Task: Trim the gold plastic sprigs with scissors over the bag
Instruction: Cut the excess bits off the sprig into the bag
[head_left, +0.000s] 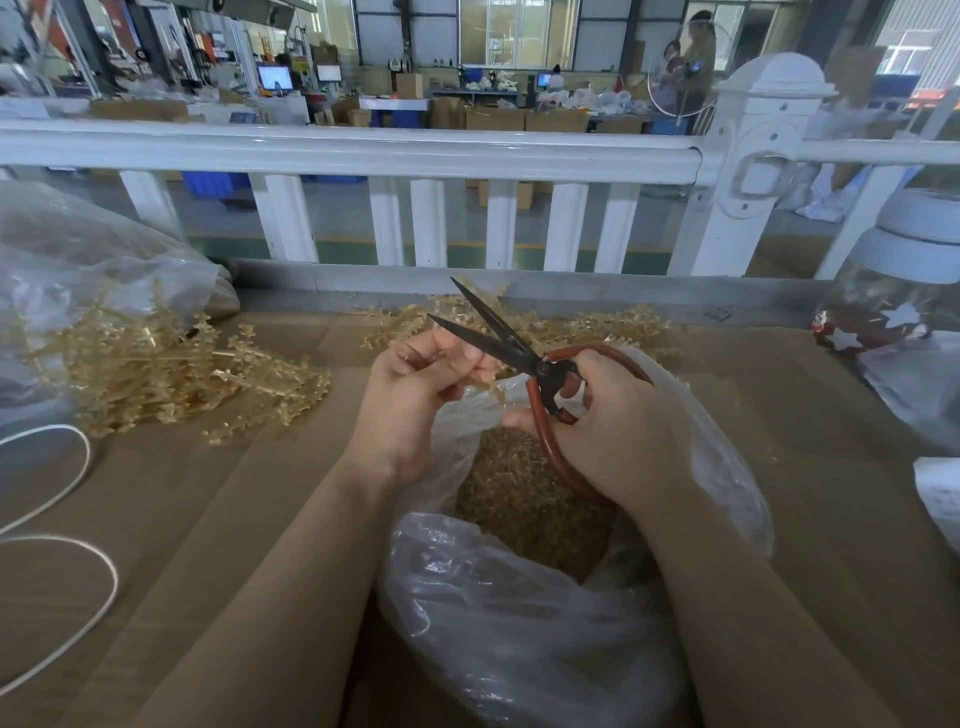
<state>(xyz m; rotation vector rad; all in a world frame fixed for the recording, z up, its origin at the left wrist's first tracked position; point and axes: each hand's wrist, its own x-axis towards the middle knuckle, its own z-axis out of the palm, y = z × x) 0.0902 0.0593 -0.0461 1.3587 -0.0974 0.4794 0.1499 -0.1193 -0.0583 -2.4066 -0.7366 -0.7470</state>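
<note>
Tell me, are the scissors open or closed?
Open: the scissors' two black blades spread apart in a V above the bag.

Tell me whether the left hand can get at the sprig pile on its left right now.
Probably yes. The left hand pinches a small sprig, so it must drop that first; bare cardboard lies between it and the sprig pile, with nothing in between.

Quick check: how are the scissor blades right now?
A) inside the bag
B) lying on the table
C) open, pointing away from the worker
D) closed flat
C: the scissors, gripped by the right hand, show two black blades spread apart above the bag, tips aimed toward the fence.
</note>
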